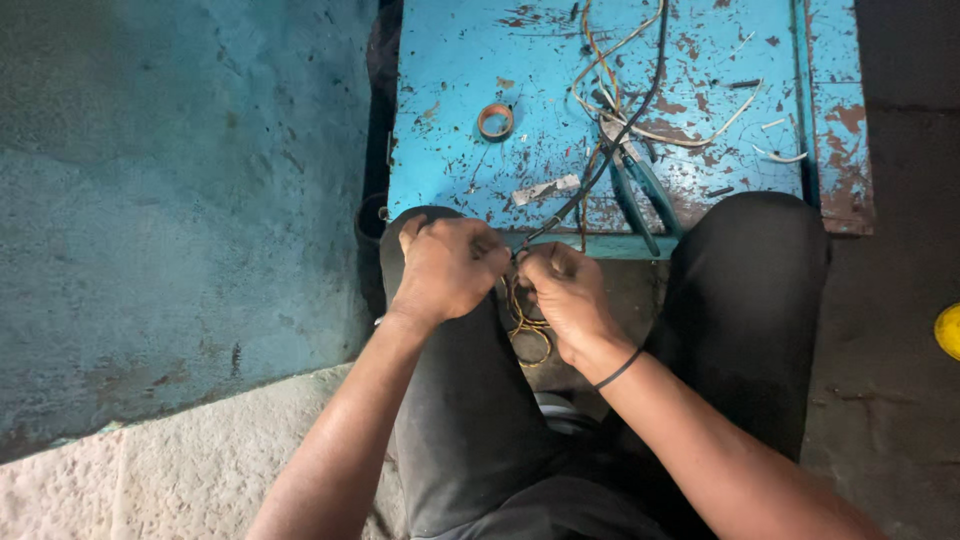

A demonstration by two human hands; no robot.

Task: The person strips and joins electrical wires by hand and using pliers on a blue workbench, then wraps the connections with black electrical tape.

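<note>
My left hand (447, 267) and my right hand (567, 297) are closed together over my lap, both gripping the end of a black cable (622, 128) that runs up across the blue bench (460, 70). Thin yellow wires (528, 330) hang in loops below my hands, between my knees. A black band circles my right wrist. What my fingers pinch exactly is hidden by the knuckles.
On the worn blue metal bench lie a roll of tape (495, 121), blue-handled pliers (640, 190), a small grey strip (546, 189) and loose pale wires (690, 135). A teal wall (170, 200) stands on the left. A yellow object (948, 330) shows at the right edge.
</note>
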